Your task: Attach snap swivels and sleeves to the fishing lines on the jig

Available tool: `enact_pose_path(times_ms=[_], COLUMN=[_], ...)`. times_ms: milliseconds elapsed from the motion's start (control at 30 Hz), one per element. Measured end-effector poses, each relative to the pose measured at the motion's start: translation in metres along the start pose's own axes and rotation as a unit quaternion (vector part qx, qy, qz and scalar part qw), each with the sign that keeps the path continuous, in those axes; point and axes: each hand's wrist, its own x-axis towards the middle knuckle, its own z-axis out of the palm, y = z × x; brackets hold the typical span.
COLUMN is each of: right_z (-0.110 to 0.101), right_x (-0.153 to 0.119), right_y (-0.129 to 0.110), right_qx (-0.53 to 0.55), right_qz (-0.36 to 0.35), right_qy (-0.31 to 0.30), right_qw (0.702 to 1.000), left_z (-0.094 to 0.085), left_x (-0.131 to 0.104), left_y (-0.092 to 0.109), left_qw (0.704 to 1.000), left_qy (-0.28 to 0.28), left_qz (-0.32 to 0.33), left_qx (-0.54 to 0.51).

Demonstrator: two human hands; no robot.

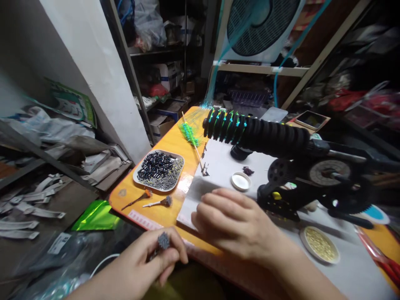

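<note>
My left hand (156,258) is closed at the table's front edge, round a small bundle of fine grey pieces (163,240) that pokes up between thumb and forefinger. Curled over the front of the white board, my right hand (231,221) hides whatever may be in its fingers. Just beyond my left hand lie a thin stick with a grey tuft (167,201) and another with an orange-and-grey tip (146,194). Further back, a white tray (158,188) holds black tube-like pieces (159,166) and small grey-yellow ones.
A black machine with a ribbed roller (259,135) wrapped in bright green and blue strands stands right of centre. Near it are a small white dish (241,181) and a bowl of golden bits (320,245). A fan (264,27) is behind; a green-tufted stick (189,133) lies on the orange table.
</note>
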Motion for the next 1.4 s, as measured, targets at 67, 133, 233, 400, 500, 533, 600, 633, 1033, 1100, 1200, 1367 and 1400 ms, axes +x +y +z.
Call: enact_pose_path(times_ms=[67,133,233,400,500,533,600,633,1033,1100,1200,1367,1400], right_z=[0.000,0.000,0.000,0.012,0.020,0.022,0.024,0.023,0.014,0.017,0.020,0.018,0.017], right_x=[-0.002,-0.005,-0.008,0.002,0.007,0.007,0.005,0.004,-0.001,-0.002,-0.003,0.000,0.000], right_y=[0.023,0.044,0.051,-0.007,-0.043,-0.050,-0.056,-0.056,-0.040,-0.042,-0.043,-0.043,-0.043], right_qx=[-0.050,-0.107,-0.138,0.097,0.254,0.286,0.324,0.330,0.430,0.491,0.545,0.435,0.420], right_qz=[0.001,0.025,0.087,0.104,0.163,0.186,0.223,0.235,0.533,0.551,0.564,0.509,0.498], right_qy=[0.010,0.008,0.018,0.008,-0.006,-0.002,0.006,0.007,0.052,0.071,0.079,0.071,0.075], right_qw=[0.999,0.994,0.986,0.990,0.953,0.940,0.919,0.914,0.727,0.671,0.615,0.739,0.755], left_z=[0.000,0.001,0.005,0.024,0.035,0.037,0.039,0.039,0.056,0.059,0.059,0.057,0.058], left_x=[-0.004,-0.006,-0.002,0.007,0.011,0.013,0.017,0.019,0.036,0.036,0.036,0.034,0.034], left_y=[-0.001,-0.004,-0.010,-0.014,-0.010,-0.008,-0.004,-0.002,-0.008,-0.005,-0.001,-0.008,-0.010], left_qw=[1.000,0.999,0.997,0.933,0.874,0.869,0.878,0.885,0.920,0.924,0.945,0.952,0.950], left_qy=[0.006,0.013,0.053,0.277,0.332,0.332,0.317,0.305,0.116,0.116,0.149,0.237,0.238], left_qz=[0.014,0.028,0.048,0.230,0.352,0.363,0.343,0.324,0.114,0.108,0.098,0.100,0.103], left_qx=[0.001,-0.007,-0.007,0.009,-0.039,-0.059,-0.105,-0.134,-0.356,-0.349,-0.275,-0.168,-0.174])
